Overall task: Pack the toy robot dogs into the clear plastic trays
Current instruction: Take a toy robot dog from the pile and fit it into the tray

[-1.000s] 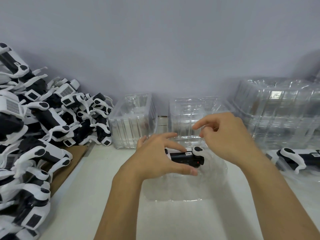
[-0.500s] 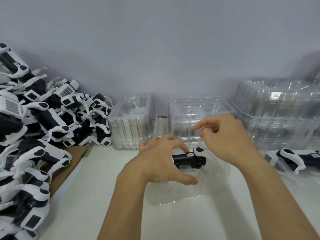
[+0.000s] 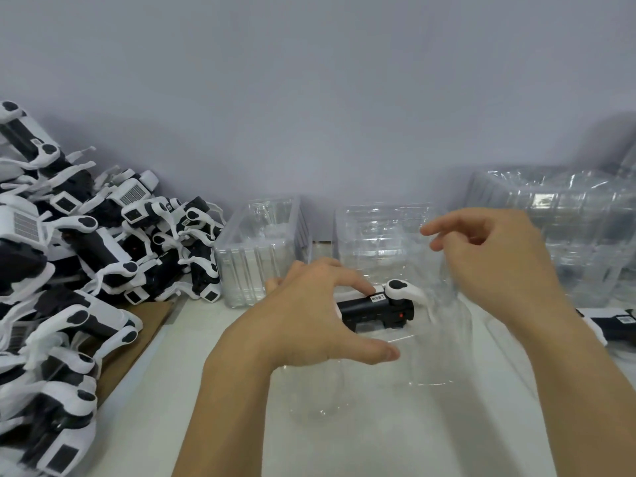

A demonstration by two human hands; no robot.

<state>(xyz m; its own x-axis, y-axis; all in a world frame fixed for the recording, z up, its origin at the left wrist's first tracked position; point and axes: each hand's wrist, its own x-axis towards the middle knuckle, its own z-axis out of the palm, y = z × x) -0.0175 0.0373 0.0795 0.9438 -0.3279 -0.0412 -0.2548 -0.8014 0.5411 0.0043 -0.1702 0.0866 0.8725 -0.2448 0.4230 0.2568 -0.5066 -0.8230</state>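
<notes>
While the toy robot dog (image 3: 377,306) lies on its side inside the clear plastic tray (image 3: 406,359) at the centre of the white table (image 3: 144,418), both hands are positioned at the tray. The left hand (image 3: 309,318) is spread over the left end of the toy: its fingers are extended and lightly bent, the fingertips rest on the black body near the white label, and the thumb reaches along the near side of the tray. No closed grip on the toy is visible. The right hand (image 3: 488,263) is raised above the far right part of the tray, with its fingers loosely curled and the forefinger and thumb extended toward the left. Whether it pinches the transparent tray edge cannot be determined, since the plastic is blurred there.

Surrounding items:
- A pile of robot dogs (image 3: 69,270), black and white, occupies the left side, partly on a sheet of brown cardboard (image 3: 137,332).
- Two stacks of empty trays (image 3: 261,253) stand at the far side against the grey wall (image 3: 309,98).
- A larger stack of trays (image 3: 564,235) stands at the far right.
- A second packed dog (image 3: 612,325) lies at the right edge, partly hidden by the right forearm.
</notes>
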